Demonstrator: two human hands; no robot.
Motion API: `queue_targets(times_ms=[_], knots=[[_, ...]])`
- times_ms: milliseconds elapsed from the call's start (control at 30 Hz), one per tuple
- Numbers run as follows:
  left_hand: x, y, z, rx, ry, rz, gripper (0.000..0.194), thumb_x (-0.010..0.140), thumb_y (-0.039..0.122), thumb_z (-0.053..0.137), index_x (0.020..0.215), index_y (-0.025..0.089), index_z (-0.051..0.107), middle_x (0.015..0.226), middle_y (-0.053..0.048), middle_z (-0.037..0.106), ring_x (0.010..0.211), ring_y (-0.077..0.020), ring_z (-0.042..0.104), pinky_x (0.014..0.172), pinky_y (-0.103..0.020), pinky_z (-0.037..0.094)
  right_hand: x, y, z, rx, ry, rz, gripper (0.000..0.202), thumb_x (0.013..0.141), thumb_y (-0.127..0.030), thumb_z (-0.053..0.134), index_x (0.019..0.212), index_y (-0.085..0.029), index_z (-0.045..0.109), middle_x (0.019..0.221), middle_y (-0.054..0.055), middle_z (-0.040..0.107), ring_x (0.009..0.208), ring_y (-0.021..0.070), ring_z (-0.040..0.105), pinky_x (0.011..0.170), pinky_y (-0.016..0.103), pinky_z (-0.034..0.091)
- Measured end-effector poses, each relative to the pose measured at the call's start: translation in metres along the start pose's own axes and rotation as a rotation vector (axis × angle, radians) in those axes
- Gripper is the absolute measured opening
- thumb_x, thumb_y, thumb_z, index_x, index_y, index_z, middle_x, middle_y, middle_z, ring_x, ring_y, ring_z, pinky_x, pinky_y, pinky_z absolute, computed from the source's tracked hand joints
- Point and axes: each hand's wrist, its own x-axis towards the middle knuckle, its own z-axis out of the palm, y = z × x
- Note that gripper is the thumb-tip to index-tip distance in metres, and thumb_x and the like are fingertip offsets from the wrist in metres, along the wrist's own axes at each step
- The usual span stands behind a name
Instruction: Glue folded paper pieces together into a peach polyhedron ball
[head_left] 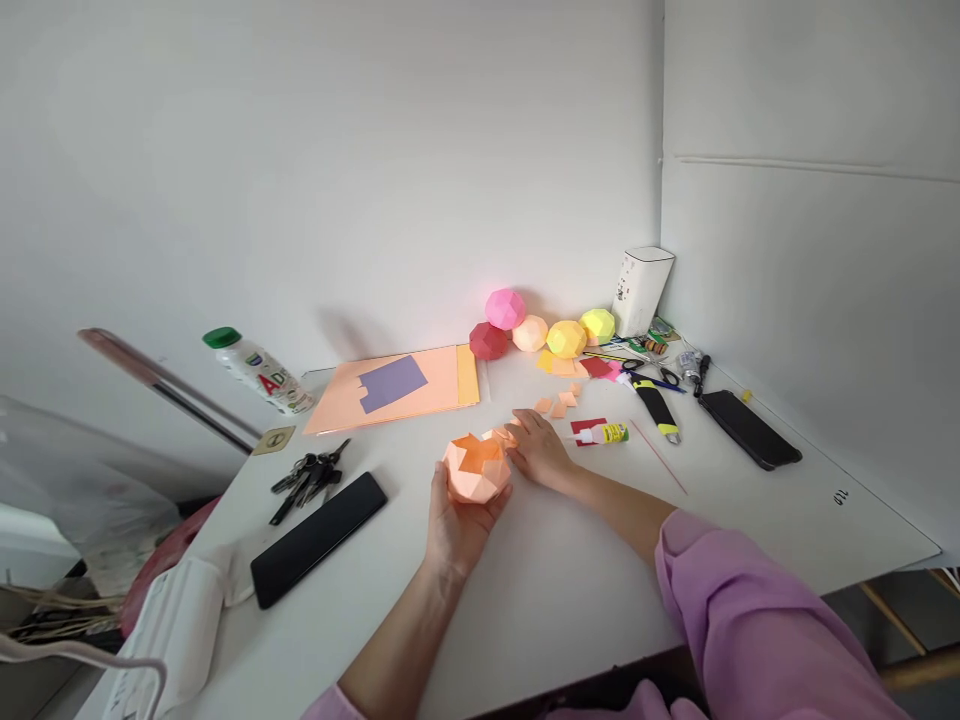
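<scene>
Here, left hand (459, 530) holds one open ball (478, 484); five balls (530, 333) behind.

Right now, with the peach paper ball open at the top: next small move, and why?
I'd probably have the right hand bring one of the loose peach pieces to the opening. The left hand holds the paper ball with its jagged gap upward, and similarly coloured pieces lie near the right fingers; whether they already grip one is unclear.
</scene>
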Motion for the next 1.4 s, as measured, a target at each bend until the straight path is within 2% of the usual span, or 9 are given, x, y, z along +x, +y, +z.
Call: queue_targets(times_ms=[133,300,400,500,567,700,900,1267,1400], knots=[[0.001,0.002,0.000,0.049,-0.060,-0.022,0.044,0.083,0.055,0.056,0.114,0.023,0.060,0.115,-0.009,0.061,0.095,-0.0260,0.063,0.072,-0.038,0.057,-0.003,0.005,0.005,-0.020,0.004,-0.019,0.016,0.081,-0.007,0.053,0.088,-0.015,0.065,0.097,0.013,0.065,0.095,0.0268,0.056,0.083,0.046,0.047],[0.001,0.002,-0.001,0.118,-0.097,-0.064,0.048,0.083,0.059,0.052,0.114,0.022,0.060,0.111,-0.010,0.062,0.090,-0.0250,0.063,0.067,-0.037,0.057,-0.014,0.009,-0.002,0.014,0.024,-0.047,0.016,0.084,-0.008,0.053,0.085,-0.017,0.066,0.089,0.008,0.068,0.085,0.0214,0.058,0.079,0.039,0.049],[0.003,0.002,-0.003,0.141,-0.107,-0.094,0.049,0.083,0.061,0.050,0.109,0.021,0.062,0.103,-0.009,0.064,0.083,-0.0229,0.063,0.065,-0.036,0.056,-0.014,0.010,-0.003,0.024,0.040,-0.047,0.019,0.080,-0.008,0.056,0.093,-0.018,0.064,0.093,0.009,0.067,0.088,0.0233,0.059,0.080,0.042,0.050],[0.006,0.001,-0.005,0.158,-0.142,-0.096,0.053,0.084,0.062,0.048,0.113,0.019,0.062,0.102,-0.009,0.065,0.081,-0.0224,0.063,0.064,-0.035,0.055,-0.014,0.010,-0.002,0.018,0.065,-0.036,0.032,0.075,-0.006,0.056,0.105,-0.018,0.060,0.104,0.012,0.064,0.097,0.0269,0.057,0.084,0.046,0.049],[0.007,0.001,-0.006,0.172,-0.168,-0.089,0.055,0.084,0.062,0.047,0.115,0.018,0.061,0.100,-0.010,0.065,0.079,-0.0223,0.063,0.062,-0.035,0.055,-0.015,0.009,-0.002,0.011,0.076,-0.031,0.033,0.075,-0.008,0.056,0.107,-0.017,0.057,0.107,0.013,0.061,0.101,0.0285,0.055,0.086,0.048,0.049],[0.007,0.000,-0.007,0.162,-0.188,-0.113,0.055,0.086,0.062,0.045,0.117,0.019,0.060,0.103,-0.011,0.066,0.082,-0.0236,0.063,0.063,-0.036,0.054,-0.018,0.009,-0.001,-0.005,0.089,-0.014,0.024,0.077,-0.011,0.056,0.101,-0.017,0.055,0.105,0.013,0.058,0.100,0.0300,0.052,0.086,0.049,0.048],[0.007,0.001,-0.006,0.084,-0.212,-0.174,0.058,0.085,0.062,0.045,0.125,0.022,0.054,0.113,-0.012,0.063,0.099,-0.0287,0.062,0.082,-0.044,0.052,-0.020,0.010,0.001,-0.017,0.107,0.006,0.012,0.080,-0.011,0.052,0.089,-0.018,0.052,0.096,0.012,0.055,0.097,0.0289,0.050,0.082,0.046,0.049],[0.007,0.000,-0.006,0.077,-0.188,-0.127,0.050,0.088,0.055,0.048,0.122,0.020,0.058,0.113,-0.011,0.064,0.092,-0.0250,0.061,0.084,-0.044,0.051,-0.021,0.011,0.002,0.000,0.131,-0.015,0.016,0.081,-0.011,0.053,0.095,-0.018,0.053,0.099,0.012,0.055,0.097,0.0280,0.050,0.083,0.048,0.050],[0.008,0.000,-0.005,0.077,-0.172,-0.118,0.049,0.088,0.055,0.047,0.122,0.021,0.058,0.114,-0.011,0.064,0.094,-0.0252,0.061,0.084,-0.044,0.051,-0.021,0.012,0.002,0.010,0.131,-0.019,0.017,0.078,-0.007,0.053,0.091,-0.017,0.056,0.098,0.013,0.055,0.095,0.0283,0.049,0.080,0.047,0.051]])
